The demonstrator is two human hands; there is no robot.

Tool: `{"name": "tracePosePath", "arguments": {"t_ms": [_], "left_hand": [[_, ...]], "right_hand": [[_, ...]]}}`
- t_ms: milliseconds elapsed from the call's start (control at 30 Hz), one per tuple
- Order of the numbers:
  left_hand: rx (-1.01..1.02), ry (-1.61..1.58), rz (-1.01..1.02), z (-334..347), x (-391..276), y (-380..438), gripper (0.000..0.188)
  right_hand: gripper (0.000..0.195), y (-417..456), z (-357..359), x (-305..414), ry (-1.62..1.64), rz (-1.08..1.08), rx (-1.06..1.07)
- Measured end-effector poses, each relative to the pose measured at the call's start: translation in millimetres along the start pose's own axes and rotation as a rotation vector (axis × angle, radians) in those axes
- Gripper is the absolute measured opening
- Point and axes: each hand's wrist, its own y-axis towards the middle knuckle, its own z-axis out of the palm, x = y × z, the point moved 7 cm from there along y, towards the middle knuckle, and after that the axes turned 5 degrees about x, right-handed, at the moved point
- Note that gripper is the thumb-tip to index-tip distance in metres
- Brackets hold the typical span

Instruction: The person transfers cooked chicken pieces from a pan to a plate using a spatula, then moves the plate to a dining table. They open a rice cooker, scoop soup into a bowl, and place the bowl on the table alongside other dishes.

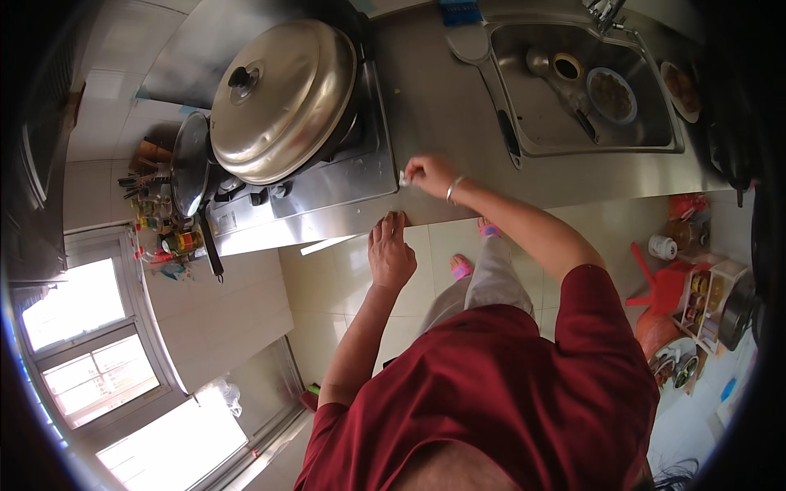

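Observation:
My right hand [431,175], with a bracelet at the wrist, is over the stainless-steel counter [430,123] close to the stove's right corner. Its fingers pinch a small white piece [403,178], perhaps tissue or cloth; most of it is hidden by the fingers. My left hand [391,251] rests its fingertips on the counter's front edge and holds nothing. Left of both hands is the gas stove [362,166], bearing a large pan under a domed metal lid [288,98] with a black knob.
A spatula [505,126] lies along the left rim of the sink [516,67]. Inside the sink are a ladle [538,61] and a bowl [612,95]. A frying pan's handle [210,245] juts past the counter at left. A red stool [666,285] stands at right.

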Motion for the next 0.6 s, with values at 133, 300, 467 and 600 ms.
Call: {"name": "tracePosePath", "arguments": {"t_ms": [133, 300, 467, 600], "left_hand": [[0.005, -0.021, -0.018, -1, -2, 0, 0.064], [0.008, -0.048, -0.045, 1, -2, -3, 0.066], [0.014, -0.058, -0.045, 0, -3, 2, 0.066], [0.045, -0.062, -0.083, 0, -5, 2, 0.066]], "right_hand": [[0.02, 89, -82, -22, -0.081, 0.135, -0.101], [0.019, 130, -147, -10, -0.51, 0.157, -0.362], [0.018, 117, -146, 14, -0.756, -0.132, -0.56], [0.013, 99, -125, 29, -0.896, -0.203, -0.37]]}}
